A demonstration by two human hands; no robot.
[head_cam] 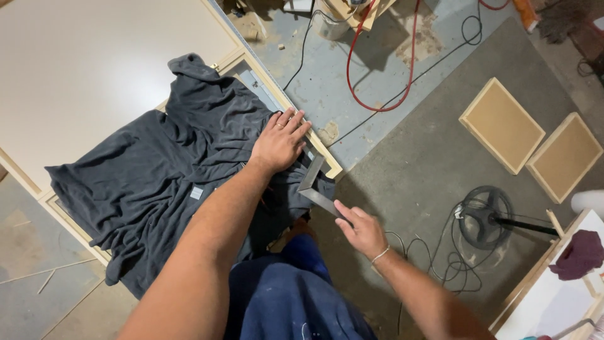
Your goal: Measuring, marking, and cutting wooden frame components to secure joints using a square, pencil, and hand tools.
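Workshop floor; right hand (363,230) holds grey L-shaped square (313,186).

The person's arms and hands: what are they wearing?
Both forearms are bare, no sleeves or gloves. The left hand wears a ring on one finger. The right hand has a thin pale bracelet at the wrist.

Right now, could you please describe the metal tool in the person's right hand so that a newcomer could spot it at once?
Start at the big white panel lying flat with a dark grey cloth draped over it. At the panel's near corner, where the left hand presses down, the right hand holds a carpenter's square. It is the only flat, grey, L-shaped metal piece there, set against the pale wooden edge.
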